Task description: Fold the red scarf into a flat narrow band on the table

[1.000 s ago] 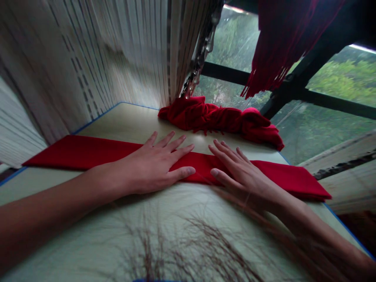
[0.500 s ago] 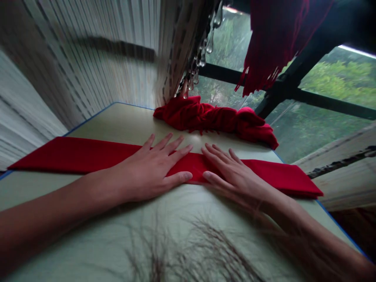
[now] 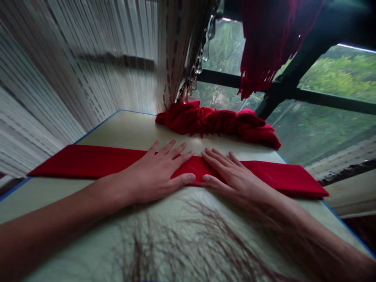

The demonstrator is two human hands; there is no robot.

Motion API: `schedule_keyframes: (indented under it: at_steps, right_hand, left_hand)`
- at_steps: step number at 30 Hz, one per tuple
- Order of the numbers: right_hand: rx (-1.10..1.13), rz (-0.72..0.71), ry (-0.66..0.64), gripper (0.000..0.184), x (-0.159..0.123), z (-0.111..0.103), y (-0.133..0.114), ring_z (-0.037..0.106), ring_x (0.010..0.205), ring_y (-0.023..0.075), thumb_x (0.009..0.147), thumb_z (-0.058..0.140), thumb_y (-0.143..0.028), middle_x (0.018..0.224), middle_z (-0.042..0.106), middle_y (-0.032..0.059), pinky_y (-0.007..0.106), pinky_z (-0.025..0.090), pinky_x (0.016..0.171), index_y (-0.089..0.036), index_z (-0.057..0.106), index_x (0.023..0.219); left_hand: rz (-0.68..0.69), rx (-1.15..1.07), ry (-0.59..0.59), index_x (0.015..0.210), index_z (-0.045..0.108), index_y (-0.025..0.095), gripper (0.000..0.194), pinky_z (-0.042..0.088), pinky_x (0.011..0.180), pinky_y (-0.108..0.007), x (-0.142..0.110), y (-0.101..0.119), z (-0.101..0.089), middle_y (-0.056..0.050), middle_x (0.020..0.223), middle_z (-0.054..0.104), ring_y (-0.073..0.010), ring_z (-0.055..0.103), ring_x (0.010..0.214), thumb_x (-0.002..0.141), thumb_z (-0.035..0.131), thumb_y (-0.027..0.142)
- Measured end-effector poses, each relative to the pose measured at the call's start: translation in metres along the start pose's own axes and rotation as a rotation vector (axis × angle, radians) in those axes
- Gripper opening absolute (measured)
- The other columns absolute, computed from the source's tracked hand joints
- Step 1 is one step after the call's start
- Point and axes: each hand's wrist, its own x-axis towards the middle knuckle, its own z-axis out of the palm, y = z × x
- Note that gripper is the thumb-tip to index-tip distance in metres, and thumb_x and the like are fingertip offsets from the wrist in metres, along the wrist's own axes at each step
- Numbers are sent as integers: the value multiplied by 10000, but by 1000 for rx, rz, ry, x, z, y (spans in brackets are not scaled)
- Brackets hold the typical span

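Observation:
A red scarf or similar cloth (image 3: 88, 162), folded into a long flat strip, lies across the pale table (image 3: 126, 129). Both palms rest on its middle, close together. My left hand (image 3: 155, 176) is flat on the cloth with fingers spread and thumb stretched toward the other hand. Opposite it, my right hand (image 3: 230, 172) presses flat with fingers extended and thumb along the near edge. Neither hand grips anything. The strip's two ends show on either side of my arms; the part beneath my palms is hidden.
A bunched red fringed cloth (image 3: 217, 121) lies along the table's far edge by the window (image 3: 331, 113). More red fringed fabric (image 3: 264, 43) hangs above it. Striped curtains (image 3: 123, 82) fall at the left, with clear bead drops (image 3: 206, 51). Hair strands (image 3: 188, 246) cross the foreground.
My viewpoint shifts slightly, so the table and cloths appear a little lower. The strip's left end sits further right in view. Both hands stay flat on the cloth.

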Motion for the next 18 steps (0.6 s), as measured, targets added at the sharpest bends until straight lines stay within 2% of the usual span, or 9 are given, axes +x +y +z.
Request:
schedule_keyframes:
  at_steps: [3,5,7,9,12,15,18]
  right_hand:
    - [-11,7,66,743,0,0,1,117,1607,265,1060,305,-637,1730,207,102,607,110,1288,-194,247,1653]
    - [-18,10,70,730,-1,1,4,115,1606,271,1064,306,-627,1730,211,101,609,107,1288,-201,246,1654]
    - [-12,19,20,729,-2,2,6,144,1601,287,1058,326,-636,1719,249,106,618,125,1285,-211,271,1648]
    - [-1,31,-1,723,-1,4,7,155,1598,296,1055,341,-638,1717,257,101,621,139,1283,-228,279,1648]
    - [-2,15,48,711,3,5,3,113,1603,287,1066,327,-615,1731,204,89,616,123,1286,-237,230,1661]
    - [-12,-17,15,731,5,5,-2,104,1602,287,1061,316,-635,1728,196,96,618,120,1284,-224,228,1660]
    - [-19,19,-54,769,1,2,1,130,1598,299,1044,322,-678,1719,221,103,623,132,1282,-210,260,1651]
  left_hand:
    - [-10,-2,76,1663,221,286,721,126,1275,-621,1,-1,2,-58,1739,128,-315,109,1606,1054,311,662]
    - [-15,12,42,1655,255,273,728,132,1270,-634,2,-3,4,-70,1734,159,-328,133,1602,1048,328,667]
    - [-28,35,4,1649,278,259,730,133,1268,-640,2,-3,3,-75,1727,188,-332,144,1600,1044,347,663]
    - [-45,49,23,1650,275,253,723,131,1272,-627,3,-1,1,-71,1727,191,-326,140,1602,1048,365,643]
    - [-33,29,55,1658,251,261,722,130,1280,-601,4,5,-2,-62,1729,185,-315,134,1604,1053,356,640]
    - [-3,-2,-9,1667,208,291,738,120,1274,-610,5,9,1,-51,1731,158,-318,118,1605,1049,303,682]
    - [-13,3,-62,1660,229,319,721,93,1269,-625,4,4,6,-36,1734,128,-322,86,1609,1045,278,694]
